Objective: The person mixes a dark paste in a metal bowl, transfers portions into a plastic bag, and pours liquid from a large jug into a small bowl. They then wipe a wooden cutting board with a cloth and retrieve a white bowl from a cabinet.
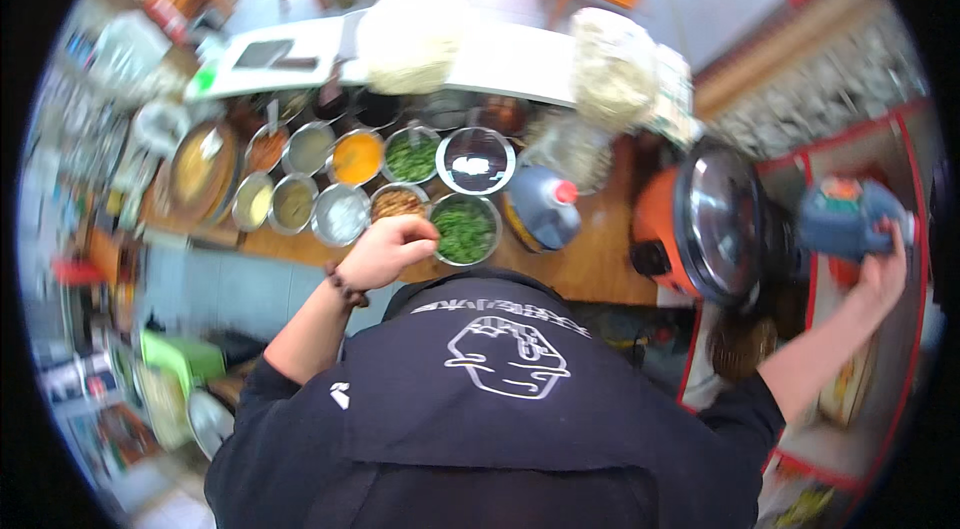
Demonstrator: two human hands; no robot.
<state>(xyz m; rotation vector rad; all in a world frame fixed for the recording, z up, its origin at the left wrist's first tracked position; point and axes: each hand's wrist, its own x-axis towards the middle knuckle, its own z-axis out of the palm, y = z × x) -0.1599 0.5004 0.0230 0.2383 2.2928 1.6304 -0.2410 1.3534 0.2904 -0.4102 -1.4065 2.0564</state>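
Observation:
Far to the right, my right hand (885, 270) grips a plastic jug of dark liquid (840, 221) by its handle end. The jug lies tilted sideways and bears a green and orange label. My left hand (379, 251) hovers at the front edge of the wooden counter (600, 259), its fingers curled in. Whether it pinches something small is hidden. Just beyond it stand a metal bowl of brown nuts or beans (397, 202) and a bowl of chopped greens (463, 230). Another dark jug with a red cap (544, 208) stands to the right of the greens.
Several metal bowls hold orange liquid (357, 159), white powder (341, 215), more greens (412, 155) and dark liquid (475, 161). An orange cooker with a dark lid (664, 229) stands right. Behind run a white shelf (517, 60) with bags (613, 71), and a round wooden board (199, 169) at left.

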